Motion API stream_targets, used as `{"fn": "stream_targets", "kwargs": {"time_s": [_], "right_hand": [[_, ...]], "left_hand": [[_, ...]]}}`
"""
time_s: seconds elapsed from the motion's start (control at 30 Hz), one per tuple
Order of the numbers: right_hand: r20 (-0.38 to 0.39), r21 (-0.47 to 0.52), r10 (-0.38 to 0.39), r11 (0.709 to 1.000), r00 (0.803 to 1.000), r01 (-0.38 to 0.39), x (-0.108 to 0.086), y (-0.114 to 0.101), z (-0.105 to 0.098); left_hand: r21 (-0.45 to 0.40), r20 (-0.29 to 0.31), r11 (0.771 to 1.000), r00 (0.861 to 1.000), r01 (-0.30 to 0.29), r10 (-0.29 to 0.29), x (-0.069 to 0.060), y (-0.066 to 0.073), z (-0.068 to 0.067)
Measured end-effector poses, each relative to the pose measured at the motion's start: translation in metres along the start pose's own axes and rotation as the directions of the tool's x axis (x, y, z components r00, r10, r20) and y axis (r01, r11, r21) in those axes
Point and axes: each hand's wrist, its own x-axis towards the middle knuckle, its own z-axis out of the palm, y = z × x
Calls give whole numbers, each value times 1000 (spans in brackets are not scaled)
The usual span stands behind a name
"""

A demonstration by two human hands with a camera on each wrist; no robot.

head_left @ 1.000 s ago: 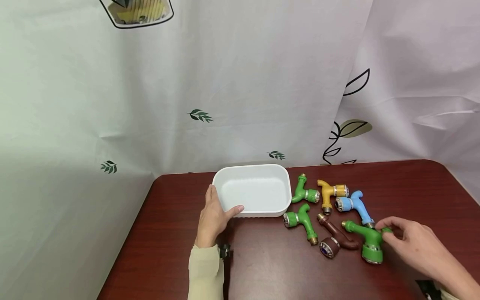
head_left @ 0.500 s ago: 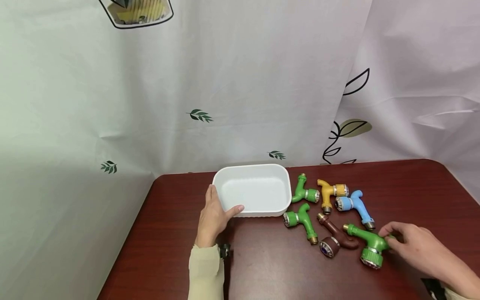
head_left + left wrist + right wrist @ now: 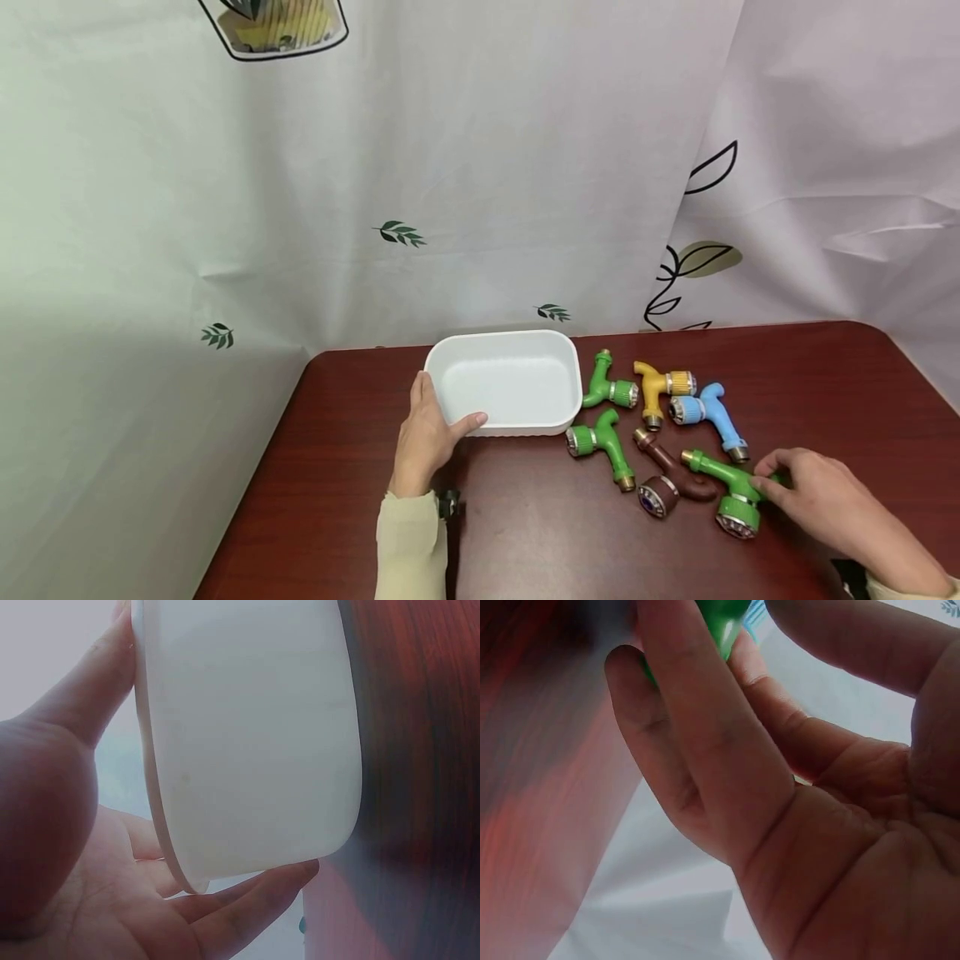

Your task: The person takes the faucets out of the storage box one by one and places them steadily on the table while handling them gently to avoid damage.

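Note:
A white plastic tub (image 3: 506,392) stands at the table's back edge. My left hand (image 3: 426,437) holds its near left corner, thumb over the front rim and fingers along the left side; the left wrist view shows the fingers against the outer wall (image 3: 255,750). At the right, my right hand (image 3: 821,496) pinches the spout end of a green tap (image 3: 738,500) with a ribbed knob and brass threaded end. Fingers partly hide that spout. In the right wrist view, fingers curl by the green tap (image 3: 724,626), mostly out of frame.
Between the tub and the right hand lie other taps: two green ones (image 3: 600,387), a yellow one (image 3: 654,396), a light blue one (image 3: 716,417) and a brown one (image 3: 675,479). A patterned white cloth (image 3: 480,167) hangs behind the reddish-brown table (image 3: 540,533).
The green tap in my right hand has turned slightly, its knob shifting a little left and toward me. My left hand and the tub have stayed in place.

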Motion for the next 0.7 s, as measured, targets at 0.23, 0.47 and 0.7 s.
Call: {"fn": "stream_targets", "kwargs": {"time_s": [0.23,0.47,0.7], "right_hand": [[1,7,-6,1000,1000,6,1,1,1],[-7,5,4,1000,1000,-4,3,2,3],[-39,-13,1,1000,999,-1,5,2,4]], "left_hand": [[-2,4,1000,1000,3,-3,0,-1,1],[-7,-3,1000,1000,-1,1,-1,-1,1],[-2,-9,1000,1000,1,-1,0,-1,1]]}}
